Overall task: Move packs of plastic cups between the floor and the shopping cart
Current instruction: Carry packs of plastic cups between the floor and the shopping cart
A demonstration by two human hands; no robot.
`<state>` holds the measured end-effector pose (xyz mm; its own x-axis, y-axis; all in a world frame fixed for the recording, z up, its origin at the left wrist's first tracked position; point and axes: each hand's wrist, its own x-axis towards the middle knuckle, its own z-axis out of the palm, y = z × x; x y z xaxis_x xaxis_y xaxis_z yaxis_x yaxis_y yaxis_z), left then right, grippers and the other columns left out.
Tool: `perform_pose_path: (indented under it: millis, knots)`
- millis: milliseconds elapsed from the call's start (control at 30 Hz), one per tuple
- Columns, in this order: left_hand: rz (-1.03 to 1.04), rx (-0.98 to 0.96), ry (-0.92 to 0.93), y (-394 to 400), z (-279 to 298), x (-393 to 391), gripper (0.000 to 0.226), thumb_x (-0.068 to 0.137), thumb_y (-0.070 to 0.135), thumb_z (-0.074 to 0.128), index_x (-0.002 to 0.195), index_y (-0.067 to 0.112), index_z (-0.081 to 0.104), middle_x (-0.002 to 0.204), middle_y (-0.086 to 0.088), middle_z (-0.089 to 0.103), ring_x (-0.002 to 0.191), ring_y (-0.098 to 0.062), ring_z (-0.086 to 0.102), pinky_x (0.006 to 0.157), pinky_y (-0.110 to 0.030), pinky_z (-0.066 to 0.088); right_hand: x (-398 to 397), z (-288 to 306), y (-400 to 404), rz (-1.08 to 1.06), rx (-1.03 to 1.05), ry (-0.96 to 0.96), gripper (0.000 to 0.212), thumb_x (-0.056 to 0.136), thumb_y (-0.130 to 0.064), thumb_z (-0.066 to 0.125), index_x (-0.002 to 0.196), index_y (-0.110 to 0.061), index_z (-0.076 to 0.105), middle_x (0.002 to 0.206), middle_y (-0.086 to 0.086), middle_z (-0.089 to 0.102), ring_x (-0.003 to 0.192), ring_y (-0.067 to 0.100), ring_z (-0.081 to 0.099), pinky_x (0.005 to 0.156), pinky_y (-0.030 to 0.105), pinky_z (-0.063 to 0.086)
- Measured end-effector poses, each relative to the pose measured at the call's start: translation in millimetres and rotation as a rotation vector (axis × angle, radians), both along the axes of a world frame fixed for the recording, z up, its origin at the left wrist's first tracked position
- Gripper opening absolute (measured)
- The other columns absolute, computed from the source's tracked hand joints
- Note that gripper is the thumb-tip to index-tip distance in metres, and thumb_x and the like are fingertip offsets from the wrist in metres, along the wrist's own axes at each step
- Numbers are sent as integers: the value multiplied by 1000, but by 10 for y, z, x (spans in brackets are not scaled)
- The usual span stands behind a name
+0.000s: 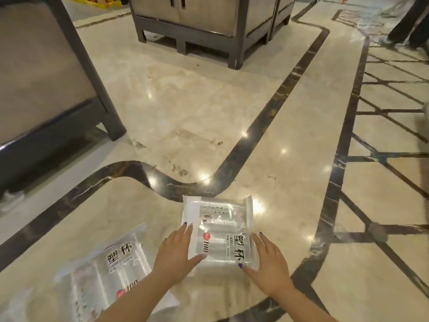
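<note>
Left hand [177, 253] on left edge of clear cup pack [220, 233], fingers straight along side, thumb laid over near corner. Right hand [267, 263] on pack's right edge, fingers extended, thumb on top; both press flat rather than curl. Pack seems to lie on marble floor [197, 108], lift uncertain. Second pack [104, 275] just left of it, nearer camera. Dark display stand [197, 26] well beyond pack.

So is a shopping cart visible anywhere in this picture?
No, only the marble floor, display stands, two packs of cups and both hands show.
</note>
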<state>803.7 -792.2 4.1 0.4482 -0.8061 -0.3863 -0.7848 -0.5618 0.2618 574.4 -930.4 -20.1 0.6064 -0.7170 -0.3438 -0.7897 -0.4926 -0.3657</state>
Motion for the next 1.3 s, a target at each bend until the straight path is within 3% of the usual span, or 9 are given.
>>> perform_pose_path:
  millis: [100, 200, 333, 467, 700, 833, 1000, 1200, 1300]
  knots:
    - [99, 10, 94, -39, -782, 140, 136, 46, 101, 1, 155, 20, -4, 163, -6, -3, 150, -24, 4, 120, -37, 10, 37, -810, -245, -119, 125, -88, 136, 48, -104, 20, 157, -24, 0, 164, -4, 5, 150, 19, 8, 121, 36, 13]
    - [203, 36, 165, -25, -1262, 204, 119, 69, 88, 41, 155, 22, -7, 163, -12, -5, 150, -30, 3, 119, -41, 13, 29, -1264, -319, -236, 290, -213, 149, 40, -105, 37, 156, -22, -6, 164, -3, 2, 151, 22, 6, 122, 41, 13]
    - [203, 5, 303, -40, -1511, 236, 133, 51, 100, 33, 155, 27, -8, 163, -5, 7, 150, -24, 10, 117, -40, 23, 43, -1545, -270, -300, 451, -317, 120, 66, -73, 69, 156, -31, 1, 159, -5, 23, 146, 22, 23, 115, 38, 26]
    - [239, -119, 434, -67, -1516, 204, 108, 80, 56, 68, 155, 20, -1, 159, -1, 19, 145, -16, 20, 112, -28, 24, 90, -1548, -219, -294, 527, -425, 85, 74, -54, 77, 138, -54, 20, 137, -29, 43, 132, 8, 43, 102, 26, 35]
    - [264, -247, 434, -37, -1328, 84, 104, 80, 37, 76, 155, 21, 7, 153, 0, 28, 139, -14, 24, 102, -21, 26, -41, -1287, -127, -338, 605, -546, 95, 72, -56, 78, 148, -46, 22, 149, -27, 31, 139, 7, 31, 115, 38, 30]
    - [261, -247, 473, 64, -613, -80, 103, 81, 33, 77, 155, 22, 7, 153, -1, 27, 140, -12, 21, 104, -18, 20, -229, -583, 102, -391, 578, -567, 93, 74, -52, 77, 150, -44, 24, 148, -26, 38, 137, 8, 36, 113, 37, 31]
    - [273, -258, 487, 165, 1000, -246, 104, 78, 37, 79, 155, 29, 9, 152, 0, 29, 140, -13, 26, 111, -27, 23, -413, 1045, 286, -442, 541, -586, 86, 83, -32, 77, 147, -44, 20, 144, -26, 35, 134, 4, 32, 112, 33, 26]
    - [152, -331, 453, 35, 3430, -381, 106, 73, 45, 80, 155, 30, 13, 154, 6, 30, 140, -11, 26, 113, -30, 27, -701, 3423, 386, -514, 525, -706, 98, 56, -72, 75, 138, -57, 24, 141, -32, 37, 134, 5, 35, 115, 45, 33]
    - [114, -368, 479, -17, 4569, -524, 107, 73, 46, 80, 154, 32, 12, 156, 11, 24, 141, -7, 23, 113, -26, 25, -902, 4500, 399, -533, 455, -734, 92, 62, -64, 78, 137, -61, 25, 134, -39, 39, 122, -6, 44, 111, 33, 35]
